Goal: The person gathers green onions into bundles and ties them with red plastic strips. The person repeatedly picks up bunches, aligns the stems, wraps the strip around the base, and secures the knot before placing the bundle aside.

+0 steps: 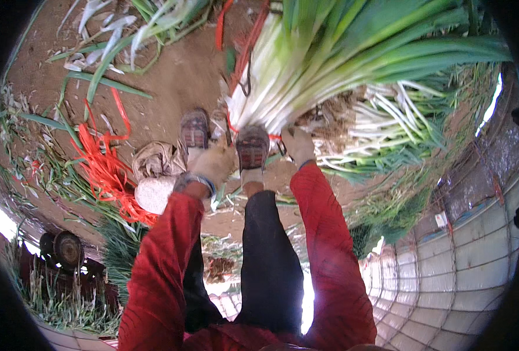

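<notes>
A large bundle of long green onions (281,83) lies before my feet, white root ends towards me and leaves fanned to the upper right. My right hand (298,144), in a pale glove, is low beside the root ends. Its fingers look curled on a red plastic strap (275,137) that runs from under the bundle's near end. A dark loop (281,148) shows at those fingers. My left hand (213,163), gloved and blurred, is near the ground between my two shoes; its grip is unclear. My right shoe (253,148) presses against the root ends.
Left of me lie a heap of red plastic straps (106,169), a crumpled brown cloth (158,160) and a whitish round object (154,194). More green onions (391,118) are spread at the right. Loose leaves (110,48) litter the dirt floor. Wheeled machinery (68,250) stands at lower left.
</notes>
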